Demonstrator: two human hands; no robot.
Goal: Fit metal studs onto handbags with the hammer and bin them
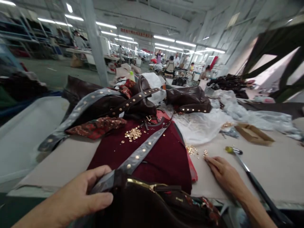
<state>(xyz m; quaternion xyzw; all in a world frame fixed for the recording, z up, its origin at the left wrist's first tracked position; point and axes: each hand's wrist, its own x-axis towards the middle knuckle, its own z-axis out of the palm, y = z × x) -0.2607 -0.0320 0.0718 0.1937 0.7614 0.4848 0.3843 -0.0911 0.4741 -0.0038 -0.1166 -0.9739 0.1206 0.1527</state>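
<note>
My left hand [83, 196] grips the near end of a grey studded strap [140, 155] where it joins a dark brown leather bag [152, 205] with a gold zipper, at the bottom of the view. The strap runs up across a dark red cloth [163, 158]. My right hand [224, 174] lies on the table, fingers reaching to a small heap of gold rivets [197, 151]; whether it pinches one is unclear. More gold rivets [133, 133] lie scattered on the red cloth. A hammer [249, 174] with a black handle rests just right of my right hand.
Brown studded bags and straps [123, 101] pile up behind the cloth, with another brown bag [190, 99], clear plastic sheeting [201, 126] and a torn cardboard box [253, 133] to the right. People work at distant tables [171, 65]. A pillar [95, 41] stands at the back left.
</note>
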